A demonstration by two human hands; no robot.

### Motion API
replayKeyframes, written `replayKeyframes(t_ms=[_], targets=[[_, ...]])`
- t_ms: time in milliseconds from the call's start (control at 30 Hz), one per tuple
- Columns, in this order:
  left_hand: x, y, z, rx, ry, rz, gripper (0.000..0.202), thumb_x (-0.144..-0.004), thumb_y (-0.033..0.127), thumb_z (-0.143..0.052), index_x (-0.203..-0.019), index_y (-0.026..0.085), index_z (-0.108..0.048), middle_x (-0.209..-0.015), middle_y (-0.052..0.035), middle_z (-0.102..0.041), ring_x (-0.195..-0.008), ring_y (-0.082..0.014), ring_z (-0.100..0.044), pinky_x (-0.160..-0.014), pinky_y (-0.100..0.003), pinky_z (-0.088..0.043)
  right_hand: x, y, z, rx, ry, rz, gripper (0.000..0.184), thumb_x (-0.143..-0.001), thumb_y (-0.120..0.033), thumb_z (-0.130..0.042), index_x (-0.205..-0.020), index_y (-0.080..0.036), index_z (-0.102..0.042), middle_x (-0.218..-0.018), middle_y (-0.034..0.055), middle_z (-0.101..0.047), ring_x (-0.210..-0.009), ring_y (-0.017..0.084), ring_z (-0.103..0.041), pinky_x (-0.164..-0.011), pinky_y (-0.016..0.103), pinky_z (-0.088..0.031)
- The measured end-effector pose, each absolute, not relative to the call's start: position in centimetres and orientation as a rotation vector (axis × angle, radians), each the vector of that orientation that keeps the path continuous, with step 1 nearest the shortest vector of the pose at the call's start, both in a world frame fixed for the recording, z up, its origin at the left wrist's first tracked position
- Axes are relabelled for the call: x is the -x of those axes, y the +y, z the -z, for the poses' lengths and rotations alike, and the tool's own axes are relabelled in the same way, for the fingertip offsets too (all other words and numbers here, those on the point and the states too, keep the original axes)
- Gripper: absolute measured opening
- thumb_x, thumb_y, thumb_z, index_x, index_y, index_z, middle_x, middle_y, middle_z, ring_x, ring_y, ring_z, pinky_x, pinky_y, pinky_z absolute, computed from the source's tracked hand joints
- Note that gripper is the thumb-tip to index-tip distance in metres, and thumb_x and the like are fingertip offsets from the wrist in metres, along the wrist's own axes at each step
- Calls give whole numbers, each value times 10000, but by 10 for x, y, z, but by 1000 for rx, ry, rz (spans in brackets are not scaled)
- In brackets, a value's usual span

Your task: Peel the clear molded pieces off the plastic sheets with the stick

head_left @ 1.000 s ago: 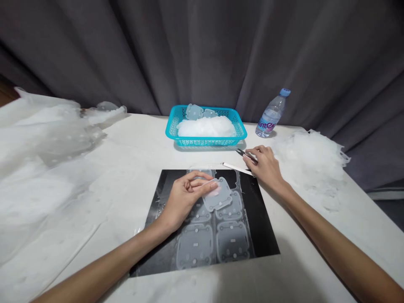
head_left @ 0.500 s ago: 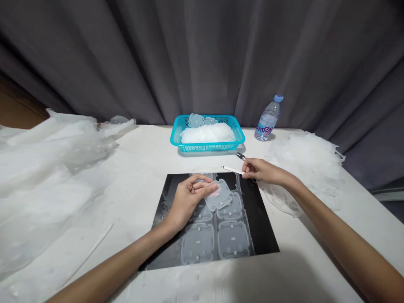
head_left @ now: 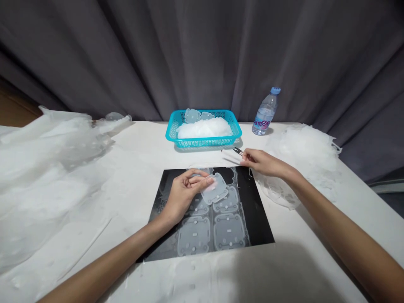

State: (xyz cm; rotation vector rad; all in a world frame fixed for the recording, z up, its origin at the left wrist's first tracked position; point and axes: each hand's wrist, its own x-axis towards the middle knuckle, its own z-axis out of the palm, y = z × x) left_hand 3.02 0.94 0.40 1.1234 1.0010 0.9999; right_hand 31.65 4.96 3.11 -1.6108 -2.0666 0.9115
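My left hand [head_left: 186, 191] pinches a translucent, rounded-square plastic piece [head_left: 214, 189] with small holes, between thumb and fingers. The piece is tilted above a black mat [head_left: 260, 227]. Under it lies a translucent sheet of similar rounded-square pieces [head_left: 229, 231], with a cut-out gap showing black near the far edge. My right hand [head_left: 257, 160] is closed around a slim tool [head_left: 237, 150] with a dark pointed tip, just beyond the mat's far right corner. A thin greyish streak [head_left: 232, 160] shows beside those fingers, too blurred to identify.
A turquoise basket [head_left: 205, 142] at the back holds a white fluffy mass [head_left: 205, 127] and translucent pieces [head_left: 192, 115]. A water bottle [head_left: 265, 112] stands right of it. Crumpled translucent sheeting [head_left: 47, 168] covers the left side. More whitish scraps [head_left: 303, 155] are heaped at right.
The view has shifted slightly. The held plastic piece has turned a little in my left hand. By my right hand, the clear white stick seen earlier has given way to a blurred grey streak.
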Motion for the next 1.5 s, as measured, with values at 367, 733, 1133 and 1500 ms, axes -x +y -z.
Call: replayKeyframes(t_ms=[367,733,1133,1500], targets=[[-29,8,-2,-1132,996,-977,328,-724,362,-938,-894,173,-729,-775,-6,-804,-728,-142,-761,-742,-215,-603,-282,39,-28,1057,-1630,-1613,275,-909,-395,-696,-1054,-175,-615,-698,-78,-508,-411,58,-475,-363,211,-496],[-30,8,-3,-1168,991,-934,282,-737,326,-924,-872,170,-732,-736,3,-788,-704,-140,-754,-708,-201,-590,-265,29,2,899,-1440,-1877,360,-803,-424,-857,-930,-144,-669,-608,-95,-537,-362,16,-390,-312,140,-437],[-32,7,-3,-1196,1026,-897,340,-712,392,-926,-881,167,-735,-767,-30,-793,-729,-194,-771,-740,-273,-613,-269,30,1,890,-1477,-1881,359,-845,-343,-821,-1131,-170,-688,-755,-60,-642,-369,15,-474,-300,126,-398],[-34,8,-6,-1245,1049,-847,330,-710,424,-926,-845,181,-749,-724,-21,-768,-677,-173,-719,-646,-238,-550,-269,30,2,920,-1499,-1884,312,-827,-381,-831,-956,-141,-678,-637,-72,-607,-351,28,-468,-294,129,-384]])
